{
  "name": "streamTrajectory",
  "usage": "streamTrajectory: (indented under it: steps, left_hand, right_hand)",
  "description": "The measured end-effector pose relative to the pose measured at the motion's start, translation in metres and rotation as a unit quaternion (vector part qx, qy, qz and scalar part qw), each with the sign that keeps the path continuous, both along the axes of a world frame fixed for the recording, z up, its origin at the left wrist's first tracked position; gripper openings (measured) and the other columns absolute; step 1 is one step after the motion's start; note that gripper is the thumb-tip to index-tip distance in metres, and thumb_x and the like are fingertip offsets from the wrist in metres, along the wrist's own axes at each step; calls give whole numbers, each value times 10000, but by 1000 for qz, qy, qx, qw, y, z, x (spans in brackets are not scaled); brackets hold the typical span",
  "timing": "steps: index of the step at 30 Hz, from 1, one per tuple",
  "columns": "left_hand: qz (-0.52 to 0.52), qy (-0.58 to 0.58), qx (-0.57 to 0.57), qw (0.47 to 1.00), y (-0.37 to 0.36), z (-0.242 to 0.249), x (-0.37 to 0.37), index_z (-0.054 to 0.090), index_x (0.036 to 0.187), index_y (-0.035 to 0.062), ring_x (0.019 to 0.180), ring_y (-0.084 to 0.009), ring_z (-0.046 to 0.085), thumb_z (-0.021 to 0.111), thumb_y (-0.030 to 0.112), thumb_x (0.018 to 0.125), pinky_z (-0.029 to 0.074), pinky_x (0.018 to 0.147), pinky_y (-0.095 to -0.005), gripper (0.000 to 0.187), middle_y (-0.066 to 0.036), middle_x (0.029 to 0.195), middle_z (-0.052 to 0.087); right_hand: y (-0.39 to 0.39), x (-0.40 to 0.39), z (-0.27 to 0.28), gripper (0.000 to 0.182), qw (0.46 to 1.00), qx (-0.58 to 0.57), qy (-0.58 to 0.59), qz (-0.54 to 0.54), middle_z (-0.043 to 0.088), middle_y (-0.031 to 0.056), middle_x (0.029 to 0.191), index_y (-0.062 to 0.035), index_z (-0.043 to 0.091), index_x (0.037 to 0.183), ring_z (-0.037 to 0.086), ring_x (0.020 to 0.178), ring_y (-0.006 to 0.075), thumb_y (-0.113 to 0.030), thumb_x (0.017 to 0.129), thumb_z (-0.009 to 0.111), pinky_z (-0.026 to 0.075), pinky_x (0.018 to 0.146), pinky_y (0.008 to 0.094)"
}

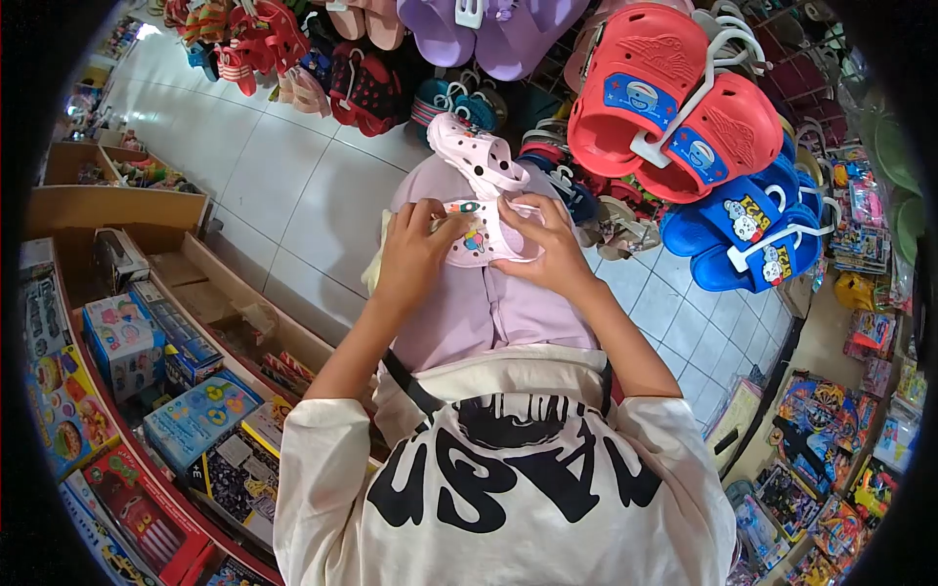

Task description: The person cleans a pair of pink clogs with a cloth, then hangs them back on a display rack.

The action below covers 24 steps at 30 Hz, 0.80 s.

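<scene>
Pink near clog (pixel 490 234): above the lap (pixel 489 313), between both hands; toe toward the left hand, long axis running across the body.
Pink far clog (pixel 467 145): just beyond it; toe up and left, long axis slanting.
Left hand (pixel 422 242): fingers curled, thumb and forefinger close together at the toe; whether they pinch a charm I cannot tell.
Right hand (pixel 549 239): thumb and fingers parted, gripping the near clog's heel end between them.
Clogs at hand: two.
Hanging pairs ahead: two red clogs (pixel 640 54), two blue slides (pixel 705 234).
</scene>
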<state>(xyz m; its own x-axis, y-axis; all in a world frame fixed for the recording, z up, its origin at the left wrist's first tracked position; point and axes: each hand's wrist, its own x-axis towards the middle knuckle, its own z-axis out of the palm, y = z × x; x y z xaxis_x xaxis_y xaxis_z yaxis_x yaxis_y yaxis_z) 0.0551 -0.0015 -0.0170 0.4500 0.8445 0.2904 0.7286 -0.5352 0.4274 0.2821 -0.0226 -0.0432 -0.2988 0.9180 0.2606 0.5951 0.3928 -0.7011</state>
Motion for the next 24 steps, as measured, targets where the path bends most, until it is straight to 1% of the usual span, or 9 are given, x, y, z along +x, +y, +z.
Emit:
streamTrajectory:
  steps: [3, 6, 9, 12, 13, 16, 17, 21, 24]
  left_hand:
    - [51, -88, 19, 995, -6, -4, 12, 690, 1047, 191, 917, -224, 528, 667, 132, 772, 425, 773, -362, 283, -36, 962, 556]
    - [-42, -54, 65, 996, -12, -6, 13, 695, 999, 159, 882, -232, 532, 670, 121, 786, 431, 736, -351, 218, -42, 941, 558]
    - [-53, -48, 45, 996, 0, 2, -5, 671, 973, 99, 852, -253, 537, 657, 129, 827, 434, 728, -360, 150, -69, 950, 556]
    - [155, -177, 31, 971, -2, -3, -9, 637, 943, 37, 856, -283, 541, 633, 146, 869, 437, 736, -377, 132, -108, 931, 553]
    - [155, -193, 61, 967, -3, -3, -11, 588, 904, 7, 828, -300, 540, 660, 180, 870, 441, 724, -388, 191, -129, 897, 544]
    - [164, -192, 15, 967, -19, 5, 3, 548, 873, 10, 762, -295, 541, 745, 231, 798, 443, 670, -381, 305, -127, 862, 533]
    - [177, -177, 2, 968, -22, 8, 12, 491, 875, 15, 705, -289, 535, 835, 293, 680, 439, 621, -380, 484, -118, 836, 514]
    - [165, -134, -34, 977, -22, 13, 33, 429, 893, 20, 678, -277, 519, 886, 303, 591, 433, 595, -376, 617, -93, 768, 467]
    - [141, -181, -78, 970, -21, 2, 29, 427, 888, 26, 688, -260, 531, 887, 297, 599, 443, 605, -360, 607, -97, 775, 481]
  right_hand:
    - [-1, 0, 1, 791, 1000, -10, 20, -6, 489, 104, 1234, -230, 544, 1337, 448, 1136, 291, -329, 602, 818, 339, 991, 411]
    - [-2, 0, 8, 789, 1000, 9, -5, -14, 523, 121, 1212, -178, 596, 1283, 501, 1115, 303, -237, 544, 866, 399, 965, 390]
    - [-2, -1, 7, 789, 1000, 9, -9, -17, 522, 119, 1212, -181, 595, 1286, 502, 1113, 299, -237, 547, 865, 399, 965, 388]
    - [2, 0, 3, 787, 1000, 3, 27, -13, 520, 119, 1217, -186, 595, 1286, 502, 1118, 299, -234, 548, 864, 397, 969, 391]
    - [2, 0, 4, 786, 1000, 5, 22, -16, 522, 119, 1215, -186, 597, 1284, 503, 1118, 300, -228, 546, 864, 399, 969, 392]
    - [-1, -2, 3, 787, 1000, 0, 16, -18, 521, 110, 1212, -198, 589, 1292, 495, 1110, 296, -257, 553, 853, 387, 970, 396]
    - [0, -1, 0, 789, 1000, -2, 19, -15, 517, 102, 1211, -210, 577, 1304, 485, 1104, 291, -297, 566, 842, 371, 973, 400]
    - [0, -1, -4, 788, 999, 12, 26, -15, 513, 92, 1212, -224, 569, 1313, 473, 1096, 285, -339, 579, 832, 354, 976, 403]
    - [-2, 0, -2, 783, 1000, 5, 18, -21, 513, 92, 1214, -224, 572, 1309, 472, 1098, 285, -336, 579, 832, 355, 977, 404]
